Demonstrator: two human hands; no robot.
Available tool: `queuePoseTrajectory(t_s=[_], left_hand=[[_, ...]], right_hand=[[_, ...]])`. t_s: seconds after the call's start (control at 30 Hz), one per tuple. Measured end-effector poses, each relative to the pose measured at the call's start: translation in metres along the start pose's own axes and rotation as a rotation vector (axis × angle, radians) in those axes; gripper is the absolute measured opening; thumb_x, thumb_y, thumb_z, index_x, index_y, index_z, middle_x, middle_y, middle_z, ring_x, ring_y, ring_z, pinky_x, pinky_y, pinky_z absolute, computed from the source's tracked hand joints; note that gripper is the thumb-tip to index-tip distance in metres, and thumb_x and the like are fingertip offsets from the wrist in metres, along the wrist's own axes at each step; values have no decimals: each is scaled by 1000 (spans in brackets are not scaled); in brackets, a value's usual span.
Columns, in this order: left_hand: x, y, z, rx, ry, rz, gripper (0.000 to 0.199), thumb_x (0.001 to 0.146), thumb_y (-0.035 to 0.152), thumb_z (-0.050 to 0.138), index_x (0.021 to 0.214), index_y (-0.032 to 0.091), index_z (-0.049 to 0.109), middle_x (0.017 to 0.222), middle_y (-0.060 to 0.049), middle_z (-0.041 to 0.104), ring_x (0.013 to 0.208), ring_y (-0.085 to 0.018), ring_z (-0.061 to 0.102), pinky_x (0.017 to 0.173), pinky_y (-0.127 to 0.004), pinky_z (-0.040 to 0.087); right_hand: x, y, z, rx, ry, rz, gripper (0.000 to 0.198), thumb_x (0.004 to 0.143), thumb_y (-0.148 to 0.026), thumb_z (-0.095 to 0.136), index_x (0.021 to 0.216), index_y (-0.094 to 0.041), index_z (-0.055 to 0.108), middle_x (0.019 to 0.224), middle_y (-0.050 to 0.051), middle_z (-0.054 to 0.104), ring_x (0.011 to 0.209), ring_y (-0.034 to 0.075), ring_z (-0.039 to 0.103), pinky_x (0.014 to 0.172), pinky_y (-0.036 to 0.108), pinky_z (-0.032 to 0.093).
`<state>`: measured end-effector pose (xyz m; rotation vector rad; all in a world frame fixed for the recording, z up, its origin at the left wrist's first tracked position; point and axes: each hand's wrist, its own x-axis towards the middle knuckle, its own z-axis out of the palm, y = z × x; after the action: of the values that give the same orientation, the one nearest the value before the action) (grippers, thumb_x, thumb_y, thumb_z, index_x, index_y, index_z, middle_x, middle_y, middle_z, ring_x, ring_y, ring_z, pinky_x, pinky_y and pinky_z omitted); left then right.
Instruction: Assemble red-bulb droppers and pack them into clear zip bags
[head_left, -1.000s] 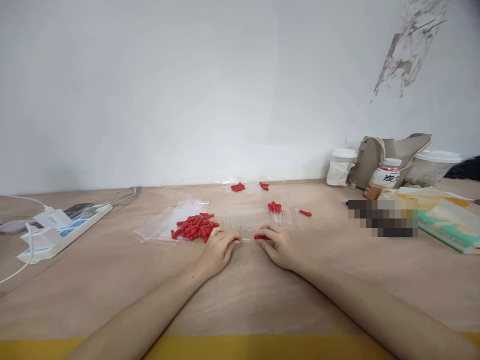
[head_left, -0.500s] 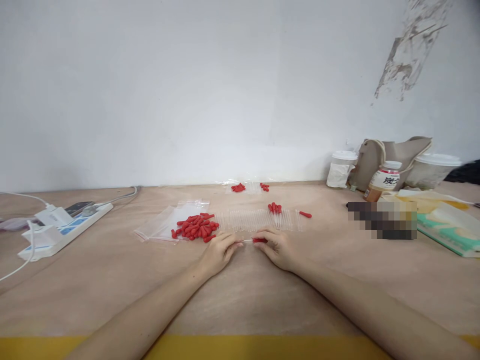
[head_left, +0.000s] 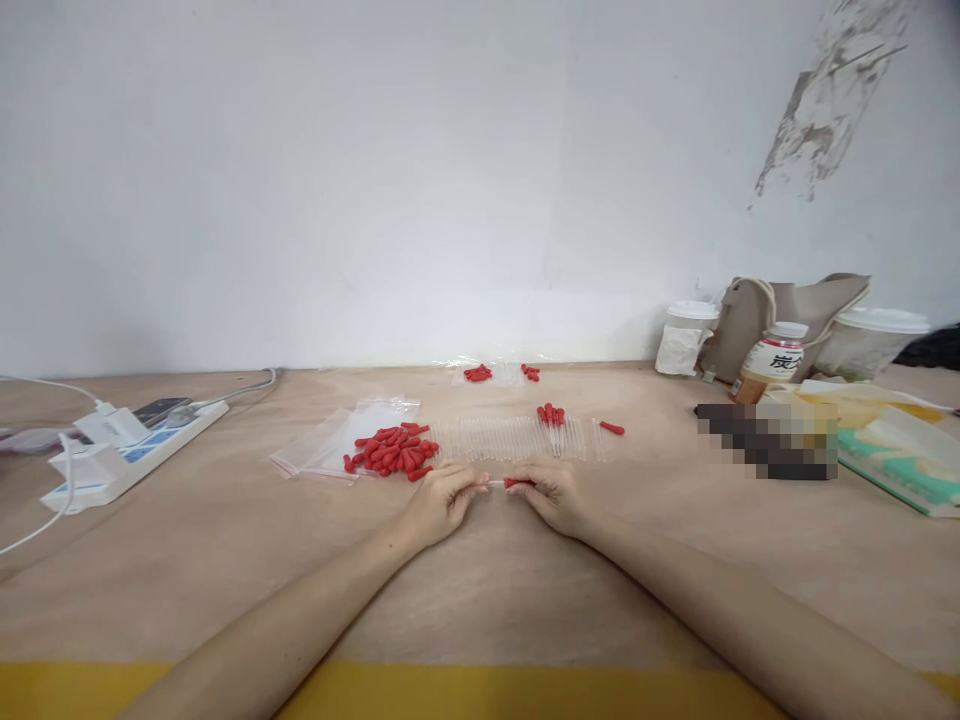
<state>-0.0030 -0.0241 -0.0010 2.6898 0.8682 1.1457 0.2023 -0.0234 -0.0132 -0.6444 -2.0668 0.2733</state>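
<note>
My left hand pinches one end of a thin clear glass dropper tube. My right hand is closed on a red rubber bulb, and the tube's other end meets the bulb; how deep it sits inside is hidden by the fingers. Beyond my hands lies a row of glass tubes. Several droppers with red bulbs fitted rest on that row. By my left hand is a pile of loose red bulbs, partly on clear zip bags.
A single red bulb lies right of the tubes. Small bagged red bulbs sit near the wall. At left is a power strip with chargers; at right, a lidded cup, a bottle, a bag and a green packet.
Both hands keep their grips on the tube and the bulb, with hardly any movement. The whole view has shifted slightly.
</note>
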Motion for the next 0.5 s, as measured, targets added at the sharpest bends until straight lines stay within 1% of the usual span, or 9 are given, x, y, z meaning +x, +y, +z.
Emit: queuePoseTrajectory(t_s=[0.2,0.33,0.5], left_hand=[[-1,2,0,37,-40,34,20,87,18,39,80,17,58,66,-2,59,63,-14,53,70,-27,41],[-1,-2,4,89,-57,68,18,87,17,40,79,16,57,67,-2,58,63,-14,52,70,-27,40],[1,-3,7,153,-93,70,19,86,16,39,77,17,56,65,-2,56,63,-15,52,69,-27,40]], right_hand=[[-1,4,0,-107,-16,-66,15,83,-21,46,88,-20,60,79,4,62,73,13,56,66,25,44],[-1,6,-1,-216,-84,-98,14,83,-24,46,87,-19,58,78,4,60,74,14,53,66,26,41],[3,4,-1,-354,-184,-109,18,83,-29,45,82,-17,58,73,4,59,70,14,52,67,29,35]])
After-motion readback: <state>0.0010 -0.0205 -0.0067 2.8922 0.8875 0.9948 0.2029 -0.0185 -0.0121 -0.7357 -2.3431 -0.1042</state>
